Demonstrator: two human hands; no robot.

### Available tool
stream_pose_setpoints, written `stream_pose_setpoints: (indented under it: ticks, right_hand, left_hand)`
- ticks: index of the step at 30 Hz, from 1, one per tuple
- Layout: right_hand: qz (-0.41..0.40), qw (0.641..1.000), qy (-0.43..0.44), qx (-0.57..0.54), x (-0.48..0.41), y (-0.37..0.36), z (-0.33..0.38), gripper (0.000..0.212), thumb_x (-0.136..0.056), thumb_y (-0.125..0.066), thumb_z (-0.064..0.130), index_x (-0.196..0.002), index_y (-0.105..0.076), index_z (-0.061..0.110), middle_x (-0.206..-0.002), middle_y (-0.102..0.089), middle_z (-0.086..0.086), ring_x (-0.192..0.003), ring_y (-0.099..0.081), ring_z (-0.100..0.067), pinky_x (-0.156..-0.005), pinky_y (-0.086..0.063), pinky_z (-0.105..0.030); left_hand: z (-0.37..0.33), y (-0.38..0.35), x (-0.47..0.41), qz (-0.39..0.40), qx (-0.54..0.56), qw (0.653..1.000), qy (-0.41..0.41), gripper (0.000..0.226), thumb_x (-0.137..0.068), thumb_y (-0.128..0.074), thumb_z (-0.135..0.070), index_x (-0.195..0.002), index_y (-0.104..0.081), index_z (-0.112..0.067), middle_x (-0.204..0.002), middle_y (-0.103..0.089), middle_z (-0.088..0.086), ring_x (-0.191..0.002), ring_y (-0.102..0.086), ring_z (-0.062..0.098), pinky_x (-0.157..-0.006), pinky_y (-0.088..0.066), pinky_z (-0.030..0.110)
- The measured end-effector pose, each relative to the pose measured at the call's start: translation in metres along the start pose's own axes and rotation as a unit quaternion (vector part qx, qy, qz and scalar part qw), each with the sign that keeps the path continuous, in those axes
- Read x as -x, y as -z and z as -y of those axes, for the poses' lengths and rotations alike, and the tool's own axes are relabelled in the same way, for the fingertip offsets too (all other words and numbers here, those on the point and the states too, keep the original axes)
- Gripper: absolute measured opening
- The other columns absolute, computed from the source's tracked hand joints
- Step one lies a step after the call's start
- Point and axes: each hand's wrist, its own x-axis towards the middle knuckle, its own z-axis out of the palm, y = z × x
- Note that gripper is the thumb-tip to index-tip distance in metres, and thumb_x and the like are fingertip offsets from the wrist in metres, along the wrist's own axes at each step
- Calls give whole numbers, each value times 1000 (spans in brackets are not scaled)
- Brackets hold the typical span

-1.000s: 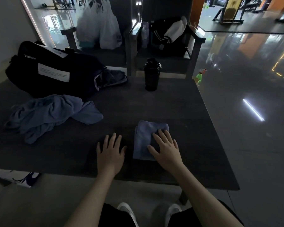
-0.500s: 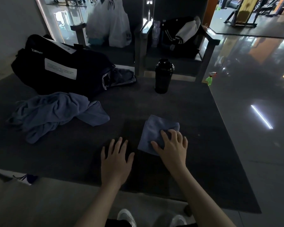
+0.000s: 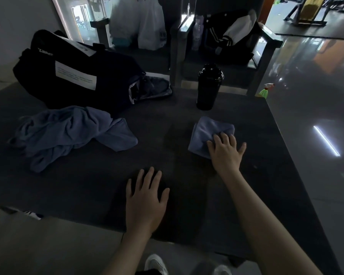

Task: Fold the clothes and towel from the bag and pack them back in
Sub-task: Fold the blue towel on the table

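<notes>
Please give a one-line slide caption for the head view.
Right hand presses a folded towel on the table, left hand rests flat; crumpled garment and black bag lie nearby.

On the table (image 3: 187,225), the bag (image 3: 74,76) sits far left, clothes (image 3: 68,133) before it, bottle (image 3: 209,88) behind the towel (image 3: 209,130) at right.

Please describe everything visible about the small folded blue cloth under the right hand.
The folded towel is a small grey-blue cloth, soft-looking, folded into a compact, roughly square pad of several layers. It lies flat on the dark table, nearer than the black bottle and apart from it. The right hand rests on its near right corner with spread fingers.
</notes>
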Motion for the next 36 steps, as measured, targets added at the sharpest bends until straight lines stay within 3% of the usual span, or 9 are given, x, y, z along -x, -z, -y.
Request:
stream_pose_setpoints:
  ticks: [6,13,17,21,25,27,30,32,36]
  right_hand:
    - [-2,999,-12,38,-18,3,6,46,-99,-27,46,-137,-40,23,-139,-38,-7,-133,-30,-29,-111,-14,-59]
    - [-22,999,-7,32,-29,0,8,43,-101,-28,38,-138,-40,20,-141,-44,-5,-137,-30,-27,-110,-11,-62]
    - [-1,1000,-11,13,-37,-1,5,45,-102,-26,38,-143,-34,21,-149,-34,-2,-143,-19,-24,-111,-6,-63]
    - [-3,1000,3,21,-33,1,4,53,-101,-28,39,-150,-17,20,-159,-10,-2,-146,-1,-22,-111,3,-61]
    - [-115,989,81,-52,17,2,23,37,-93,-48,26,-128,-49,14,-142,-41,-6,-135,-32,-23,-114,-11,-50]
    - [-67,989,101,-81,50,-3,38,30,-94,-47,26,-118,-58,14,-133,-50,-5,-127,-42,-23,-112,-21,-48]
    - [22,991,83,-99,88,-19,55,43,-98,-39,32,-139,-42,17,-151,-33,-3,-142,-23,-19,-117,-12,-44]
    - [22,993,78,-87,95,-24,57,48,-99,-35,36,-144,-33,19,-156,-23,-2,-145,-13,-17,-118,-7,-43]
    - [24,994,67,-85,93,-22,57,49,-98,-37,38,-144,-32,21,-156,-22,-1,-145,-12,-17,-118,-8,-43]
  left_hand:
    - [-1,0,0,-5,-2,1000,-1,77,-80,2,-61,-148,-20,-35,-159,-9,-12,-147,0,13,-116,1,41]
    - [-1,-1,-1,-5,-14,1000,0,76,-81,2,-60,-149,-21,-33,-159,-11,-11,-147,-3,14,-117,-2,42]
    - [-1,-1,-1,-5,-12,1000,3,77,-80,2,-60,-149,-21,-33,-159,-11,-11,-147,-3,14,-118,-3,42]
    - [0,-2,-1,-3,-10,1000,0,77,-80,3,-60,-149,-20,-34,-159,-9,-11,-147,-1,13,-117,-1,42]
    - [-1,0,-1,5,-6,1000,3,67,-89,-8,-59,-149,-21,-33,-159,-10,-11,-147,-1,14,-117,0,42]
    - [-1,1,-1,12,-7,1000,2,57,-96,-21,-53,-149,-19,-33,-159,-7,-10,-147,1,14,-118,0,42]
    - [-1,4,0,16,4,1000,4,53,-99,-26,-48,-150,-18,-33,-159,-7,-10,-147,1,14,-118,0,43]
    - [-1,4,0,16,14,1000,6,52,-100,-27,-45,-149,-20,-32,-159,-9,-10,-147,0,14,-118,-2,43]
    - [1,7,-5,7,39,999,-2,46,-100,-32,-40,-145,-33,-31,-156,-22,-10,-144,-13,14,-116,-12,42]
